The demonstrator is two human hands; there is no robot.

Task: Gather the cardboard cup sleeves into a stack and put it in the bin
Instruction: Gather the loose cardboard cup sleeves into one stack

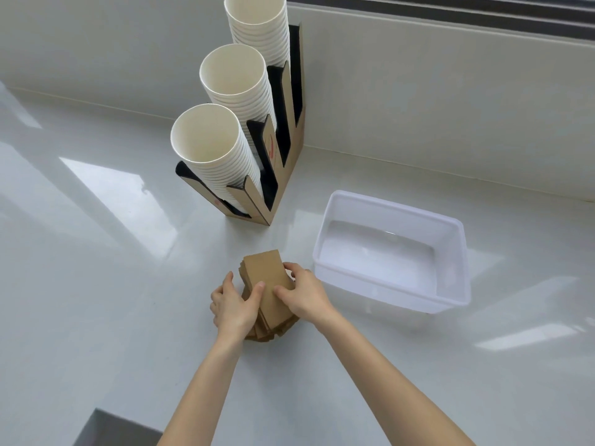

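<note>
A stack of brown cardboard cup sleeves (264, 274) lies flat on the white counter, its lower edges slightly fanned out. My left hand (232, 306) grips the stack's left side, thumb on top. My right hand (304, 294) grips the right side, thumb on top as well. The translucent white plastic bin (450, 263) stands just to the right of my hands, with nothing visible inside it.
A cardboard cup dispenser (283, 169) with three tall stacks of white paper cups (206, 146) stands behind the sleeves, against the white back wall. The glossy counter (96, 268) has a dark cut-out corner at the bottom left.
</note>
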